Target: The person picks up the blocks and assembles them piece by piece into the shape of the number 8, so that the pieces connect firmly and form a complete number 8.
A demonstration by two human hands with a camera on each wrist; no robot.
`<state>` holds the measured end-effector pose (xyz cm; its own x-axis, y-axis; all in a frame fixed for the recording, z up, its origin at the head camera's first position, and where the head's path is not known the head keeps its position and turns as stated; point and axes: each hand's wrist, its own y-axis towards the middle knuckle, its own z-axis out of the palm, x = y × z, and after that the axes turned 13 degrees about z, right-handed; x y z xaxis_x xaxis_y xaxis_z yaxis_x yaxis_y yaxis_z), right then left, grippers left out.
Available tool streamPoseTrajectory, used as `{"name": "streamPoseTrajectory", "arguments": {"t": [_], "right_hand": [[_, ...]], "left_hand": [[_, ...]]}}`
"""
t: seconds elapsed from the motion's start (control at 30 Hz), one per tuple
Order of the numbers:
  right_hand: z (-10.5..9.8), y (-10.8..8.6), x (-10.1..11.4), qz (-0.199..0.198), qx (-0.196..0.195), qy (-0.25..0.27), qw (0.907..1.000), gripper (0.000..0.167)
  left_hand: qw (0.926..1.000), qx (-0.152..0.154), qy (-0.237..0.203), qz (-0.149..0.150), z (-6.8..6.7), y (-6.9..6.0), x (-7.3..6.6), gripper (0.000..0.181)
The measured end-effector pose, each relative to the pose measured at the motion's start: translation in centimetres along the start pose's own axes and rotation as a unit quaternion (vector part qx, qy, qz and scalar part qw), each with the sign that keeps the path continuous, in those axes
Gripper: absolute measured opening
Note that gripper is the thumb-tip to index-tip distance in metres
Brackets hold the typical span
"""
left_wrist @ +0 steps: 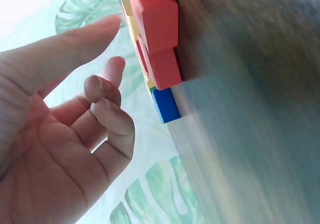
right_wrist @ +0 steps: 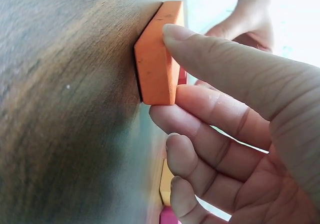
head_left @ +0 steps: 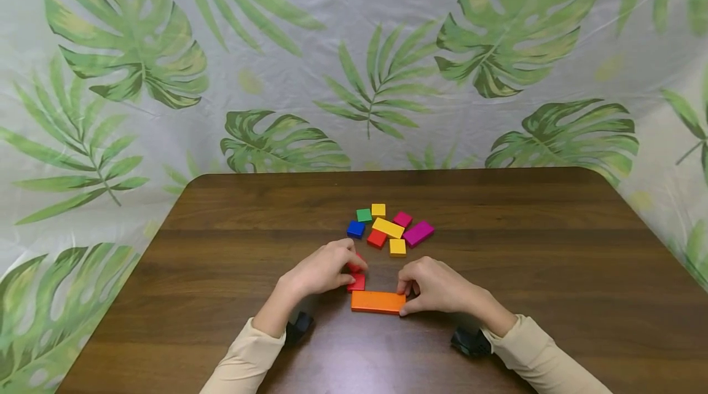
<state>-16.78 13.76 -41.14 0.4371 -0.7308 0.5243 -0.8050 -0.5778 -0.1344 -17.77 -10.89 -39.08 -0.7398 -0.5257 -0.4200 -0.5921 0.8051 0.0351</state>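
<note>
An orange oblong block [head_left: 377, 302] lies flat on the table. At its right end my right hand [head_left: 437, 286] pinches it, with the thumb [right_wrist: 180, 33] on the near long side and fingers at the end and far side. Just beyond the block's left end are two red blocks, one nearer [head_left: 356, 282] and one farther [left_wrist: 166, 69], which the left fingers partly cover in the head view. My left hand [head_left: 326, 268] hovers over these red blocks; the left wrist view shows its fingers loosely bent, apart from the blocks, holding nothing.
Farther back lies a loose cluster: blue [head_left: 356, 229], green [head_left: 364, 215], red [head_left: 377, 238], pink [head_left: 402, 219] and magenta [head_left: 418, 233] blocks, plus several yellow ones, including an oblong [head_left: 388, 227]. Behind the brown wooden table [head_left: 525, 246] hangs a leaf-patterned curtain [head_left: 387, 7].
</note>
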Motion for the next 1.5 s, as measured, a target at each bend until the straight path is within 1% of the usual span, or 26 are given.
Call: {"name": "streamPoseTrajectory", "arguments": {"t": [0.17,0.23,0.9,1.2,1.5], "right_hand": [[0.00,-0.03,0.03,0.001,0.001,0.002,1.0000,0.022],[-0.03,-0.02,0.01,0.002,0.003,0.002,1.0000,0.023],[-0.05,-0.03,-0.04,0.003,0.003,0.001,1.0000,0.023],[0.01,-0.01,-0.04,0.000,0.002,0.003,1.0000,0.023],[0.03,0.01,-0.04,-0.001,0.001,0.003,1.0000,0.023]], "left_hand": [[0.9997,0.025,-0.003,0.000,0.31,0.18,0.07,0.022],[0.9996,0.029,-0.004,-0.001,0.32,0.17,0.08,0.022],[0.9993,0.037,0.005,0.009,0.15,0.03,0.26,0.026],[0.9990,0.044,-0.001,0.006,0.18,-0.01,0.27,0.026],[0.9989,0.047,0.004,0.006,0.07,-0.06,0.21,0.028]]}}
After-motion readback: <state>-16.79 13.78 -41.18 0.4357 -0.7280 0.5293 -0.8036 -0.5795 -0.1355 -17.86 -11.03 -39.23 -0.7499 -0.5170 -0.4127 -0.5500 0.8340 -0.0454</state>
